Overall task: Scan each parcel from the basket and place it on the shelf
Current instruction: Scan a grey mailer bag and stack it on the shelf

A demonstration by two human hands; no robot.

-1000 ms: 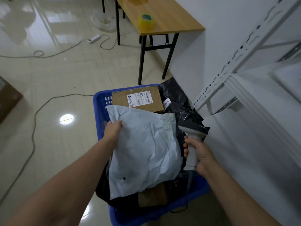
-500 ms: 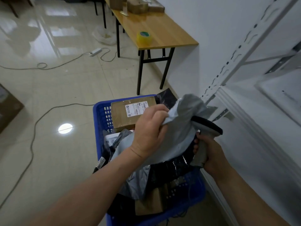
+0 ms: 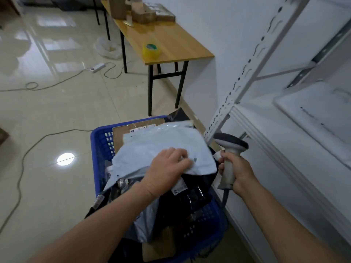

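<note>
From my seat I see the left hand (image 3: 167,171) lying on top of the grey mailer (image 3: 161,145), fingers bent and bunching its thin, crinkled film near the right near corner. That parcel is a soft, flat, roughly rectangular pouch, and it lies across the heap in the blue basket (image 3: 98,149), a plastic crate with a slotted wall. Under its far edge sits a brown cardboard box (image 3: 118,138) with a white label partly covered by the pouch. Glossy black bags (image 3: 191,196) fill the near half, one of them carrying a small white tag.

The right hand (image 3: 238,170) is wrapped around the pale, smooth handle of the scanner (image 3: 230,147), whose dark, rounded head points left toward the mailer. A cord drops from the butt of the handle.

To the right stands the shelf (image 3: 269,133), white painted metal with a perforated upright. Something pale and flat lies on its board, too blurred for me to tell what.

Far off, a wooden table (image 3: 180,44) on black legs holds a yellow tape roll (image 3: 151,50) and several cartons (image 3: 144,13). A thin cable (image 3: 22,158) snakes over the shiny tiled floor on the left.
</note>
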